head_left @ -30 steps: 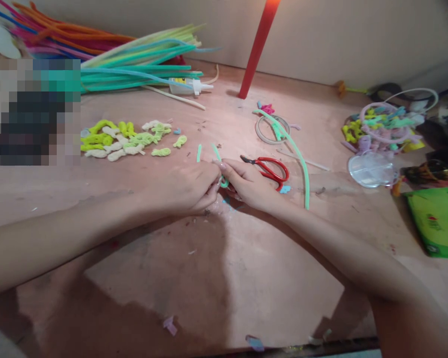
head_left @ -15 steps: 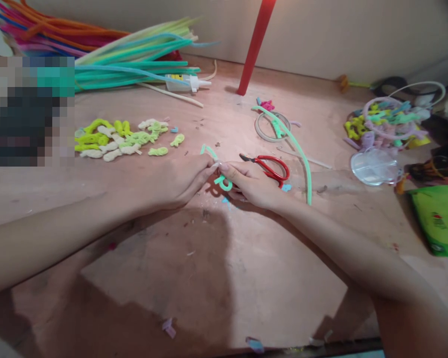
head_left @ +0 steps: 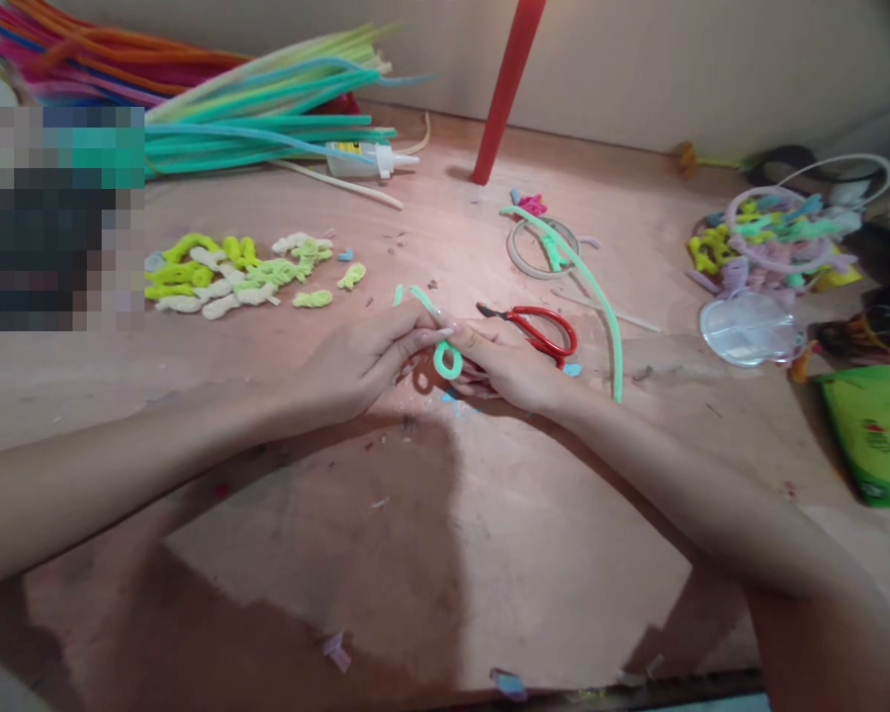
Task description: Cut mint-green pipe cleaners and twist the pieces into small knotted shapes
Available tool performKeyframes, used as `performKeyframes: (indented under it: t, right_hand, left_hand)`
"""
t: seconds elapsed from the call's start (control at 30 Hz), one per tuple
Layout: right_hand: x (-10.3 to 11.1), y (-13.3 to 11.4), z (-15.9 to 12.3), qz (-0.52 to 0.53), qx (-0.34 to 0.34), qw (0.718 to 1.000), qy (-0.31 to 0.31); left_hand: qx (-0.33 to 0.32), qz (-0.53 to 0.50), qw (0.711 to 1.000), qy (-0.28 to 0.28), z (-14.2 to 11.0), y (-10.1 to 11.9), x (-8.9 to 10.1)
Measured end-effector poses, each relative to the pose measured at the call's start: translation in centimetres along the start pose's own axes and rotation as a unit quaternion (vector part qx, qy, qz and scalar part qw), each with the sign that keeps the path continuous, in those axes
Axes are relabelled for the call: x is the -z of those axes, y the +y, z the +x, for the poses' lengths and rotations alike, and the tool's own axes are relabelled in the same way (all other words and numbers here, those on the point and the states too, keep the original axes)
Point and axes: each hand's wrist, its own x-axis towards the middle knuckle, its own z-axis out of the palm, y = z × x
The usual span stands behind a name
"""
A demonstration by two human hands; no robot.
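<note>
A small mint-green pipe cleaner loop (head_left: 448, 375), pinched between two hands above the bench (head_left: 564, 554).
The left hand (head_left: 375, 361) and right hand (head_left: 508, 361) meet with fingertips closed on the neck of the loop; the ring hangs below the pinch, and a free end sticks up beyond it. Whether the short green tip (head_left: 398, 295) behind the left hand belongs to it, I cannot tell. To shape this well, the right hand should pin the crossing firmly while the left bends close to it, gently enough that the ring stays round. Red-handled cutters (head_left: 545, 313) lie just beside the right hand.
</note>
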Motion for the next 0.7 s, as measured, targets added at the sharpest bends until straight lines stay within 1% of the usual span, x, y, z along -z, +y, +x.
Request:
performKeyframes:
  t: [0.07,0.13,0.2,0.27,0.33,0.43,0.57,0.63,0.7]
  right_hand:
    - [-0.5,0.0,0.1,-0.01,-0.007,0.999,0.029]
    - [-1.1,0.0,0.0,-0.031,-0.013,0.996,0.083]
    - [-1.9,0.1,-0.3,-0.052,-0.001,0.989,0.14]
    - [-2.7,0.4,-0.7,-0.067,0.031,0.979,0.187]
    - [-3.3,0.8,-1.1,-0.083,0.058,0.973,0.209]
    - [-4.0,1.3,-1.5,-0.091,0.07,0.974,0.194]
    - [-3.8,1.4,-1.3,-0.045,0.057,0.987,0.145]
    - [-3.3,1.2,-1.1,0.004,0.034,0.993,0.114]
    - [-2.8,0.9,-0.9,0.057,0.007,0.995,0.08]
  left_hand:
    - [-0.007,-0.007,1.0,0.025,-0.1,-0.1,-0.1]
    - [-0.012,0.012,0.999,0.041,-0.2,-0.4,-0.2]
    - [-0.004,0.046,0.999,0.028,-0.3,-0.7,-0.1]
    - [0.005,0.073,0.997,0.006,-0.4,-0.7,0.0]
    - [0.013,0.086,0.996,0.003,-0.5,-0.7,0.1]
    - [0.009,0.069,0.997,0.031,-0.5,-0.5,0.1]
    - [0.04,-0.006,0.998,0.047,-0.3,-0.4,0.1]
    - [0.061,-0.072,0.995,0.041,0.0,-0.4,0.0]
    - [0.079,-0.142,0.987,0.02,0.3,-0.4,0.0]
